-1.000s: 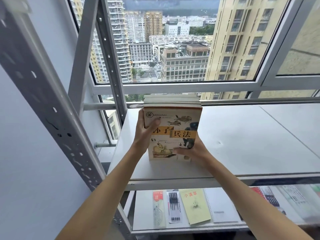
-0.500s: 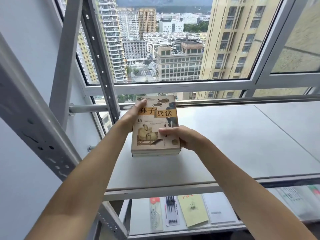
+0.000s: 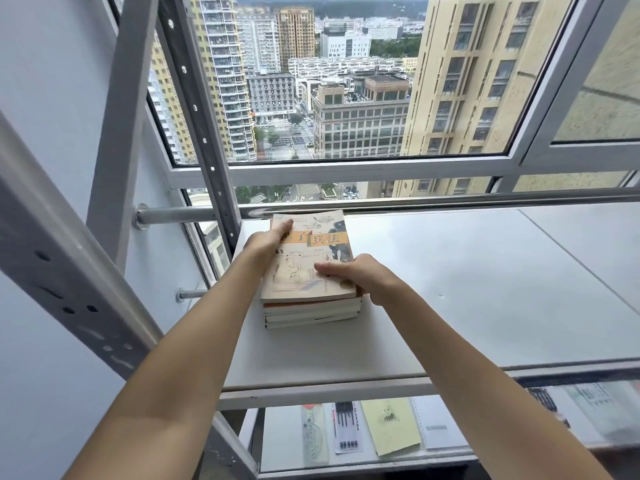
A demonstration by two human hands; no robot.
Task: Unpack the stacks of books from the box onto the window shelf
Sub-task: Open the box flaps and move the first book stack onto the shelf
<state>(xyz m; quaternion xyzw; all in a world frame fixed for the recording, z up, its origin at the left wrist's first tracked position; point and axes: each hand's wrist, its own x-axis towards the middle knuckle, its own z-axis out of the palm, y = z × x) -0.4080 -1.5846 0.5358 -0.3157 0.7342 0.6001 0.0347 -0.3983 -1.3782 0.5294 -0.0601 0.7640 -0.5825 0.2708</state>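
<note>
A stack of books (image 3: 311,308) lies flat on the white window shelf (image 3: 467,289), near its left end by the window. The top book has a beige cover with an orange title band. My left hand (image 3: 266,242) grips the stack's far left edge, thumb over the cover. My right hand (image 3: 360,277) rests on the cover's right side, with its fingers wrapped around the right edge. The box is out of view.
A steel rail (image 3: 415,204) runs along the window behind the shelf. A perforated grey upright (image 3: 197,116) stands left of the stack. On the lower shelf lie a ruler set (image 3: 314,433), a pen pack (image 3: 347,426), a yellow booklet (image 3: 394,424) and a white notebook (image 3: 438,422).
The stack, held tilted up above the shelf a second ago, has moved forward and down, and now lies flat on the shelf. Both hands stay on it.
</note>
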